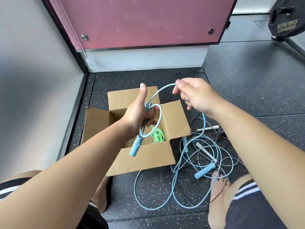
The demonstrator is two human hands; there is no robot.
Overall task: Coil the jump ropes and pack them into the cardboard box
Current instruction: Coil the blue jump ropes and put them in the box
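Speckled floor [247, 83], cardboard box [145, 160] holding green rope [156, 135], left hand [137, 111] gripping coiled blue rope [136, 147], right hand [196, 95] pinching it

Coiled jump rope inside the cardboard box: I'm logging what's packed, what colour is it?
That coiled jump rope is light green, clearest in the head view.

Matt corrugated cardboard box [145, 160], speckled rubber floor [148, 187], glossy pink panel [140, 20]

Light-blue rope [204, 123], brown box [148, 159]
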